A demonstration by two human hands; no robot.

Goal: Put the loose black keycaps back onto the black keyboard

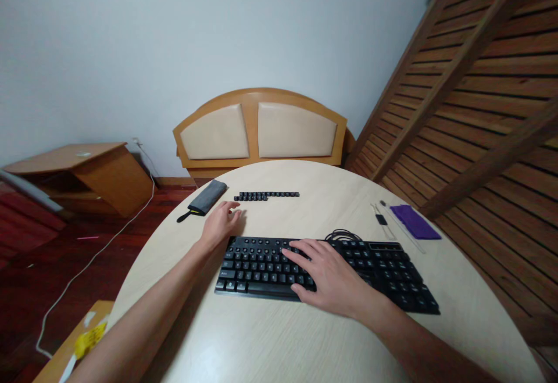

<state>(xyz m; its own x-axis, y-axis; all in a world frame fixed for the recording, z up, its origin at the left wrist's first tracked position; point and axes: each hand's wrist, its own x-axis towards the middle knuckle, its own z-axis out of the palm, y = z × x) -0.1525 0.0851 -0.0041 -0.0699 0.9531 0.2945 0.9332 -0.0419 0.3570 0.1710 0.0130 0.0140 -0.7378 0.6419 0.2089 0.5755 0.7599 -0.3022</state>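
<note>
A black keyboard [270, 277] lies across the table in front of me. Over its middle keys rests my right hand [326, 278], palm down with the fingers spread. My left hand [221, 222] is just beyond the keyboard's far left corner, fingers loosely curved and apart, with nothing visible in them. Several small black keycaps [253, 196] stand in short rows on the table, a little past the left fingertips. To the left of them is a dark grey pouch [208, 198] with a black strap. Part of the keyboard is hidden under my right hand.
The round pale table [279, 342] carries a coiled black cable [343, 235] behind the keyboard. At right lie a wire tool with a black handle [381, 219], a thin long-handled brush [403, 225] and a purple cloth [415, 222]. A headboard [253, 133] stands beyond.
</note>
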